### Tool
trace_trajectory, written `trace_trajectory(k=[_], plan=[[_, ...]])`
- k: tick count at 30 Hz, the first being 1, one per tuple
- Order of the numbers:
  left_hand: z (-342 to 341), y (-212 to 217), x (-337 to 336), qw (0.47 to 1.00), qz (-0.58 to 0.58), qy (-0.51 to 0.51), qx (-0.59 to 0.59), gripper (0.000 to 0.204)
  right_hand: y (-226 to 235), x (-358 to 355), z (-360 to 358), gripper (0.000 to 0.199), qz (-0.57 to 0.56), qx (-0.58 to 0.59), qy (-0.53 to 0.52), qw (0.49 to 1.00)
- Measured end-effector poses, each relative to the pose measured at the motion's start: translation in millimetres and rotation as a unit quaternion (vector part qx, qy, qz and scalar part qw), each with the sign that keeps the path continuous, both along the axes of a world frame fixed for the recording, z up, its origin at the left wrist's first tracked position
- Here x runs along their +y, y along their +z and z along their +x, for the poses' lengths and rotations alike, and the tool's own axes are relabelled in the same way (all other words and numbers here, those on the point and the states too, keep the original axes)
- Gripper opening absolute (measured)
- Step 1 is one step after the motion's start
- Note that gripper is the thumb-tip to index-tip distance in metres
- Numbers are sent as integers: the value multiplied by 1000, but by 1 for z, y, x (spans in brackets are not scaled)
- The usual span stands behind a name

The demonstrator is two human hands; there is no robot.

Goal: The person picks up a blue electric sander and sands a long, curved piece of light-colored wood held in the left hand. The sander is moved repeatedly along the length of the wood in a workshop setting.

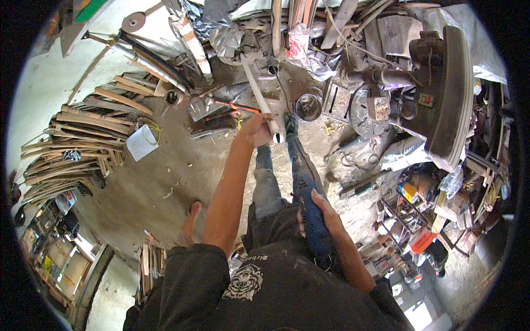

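Though slim, a long pale bar [260, 94], dark-marked at one end.

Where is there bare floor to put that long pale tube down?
Mostly bare floor lies between the stacked wood strips and the left forearm, with a few scraps. It's crowded by the far end of the pale tube, and around the big machine at right.

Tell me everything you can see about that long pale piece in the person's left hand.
The long pale piece is straight, slender and off-white; whether it is wood or plastic, I can't tell. Its near end shows a dark opening or mark. The left hand grips it close to that end, and the rest points away, slanting left. Whether its far end touches anything is unclear.
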State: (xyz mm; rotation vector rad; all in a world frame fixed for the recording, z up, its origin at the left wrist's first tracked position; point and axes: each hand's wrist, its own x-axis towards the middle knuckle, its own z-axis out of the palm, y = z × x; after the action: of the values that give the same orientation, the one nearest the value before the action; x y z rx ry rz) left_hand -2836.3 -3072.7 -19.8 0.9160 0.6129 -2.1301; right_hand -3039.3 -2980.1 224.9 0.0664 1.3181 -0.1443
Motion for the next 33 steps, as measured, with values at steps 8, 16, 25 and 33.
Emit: trace_trajectory(k=[8, 16, 25, 33], plan=[[-19, -19, 39, 996, -43, -80, -27, 11, -25, 2, 21, 50, 22, -19, 33, 999], [-28, -21, 47, 994, 3, -98, -56, 13, -40, 1, 22, 51, 47, -25, 24, 998], [-18, -34, 64, 998, 2, -56, -26, 13, -49, -7, 23, 50, 112, -57, -13, 992], [-11, -33, 65, 995, 28, -86, -52, 14, -62, -5, 24, 51, 130, -83, -17, 988]])
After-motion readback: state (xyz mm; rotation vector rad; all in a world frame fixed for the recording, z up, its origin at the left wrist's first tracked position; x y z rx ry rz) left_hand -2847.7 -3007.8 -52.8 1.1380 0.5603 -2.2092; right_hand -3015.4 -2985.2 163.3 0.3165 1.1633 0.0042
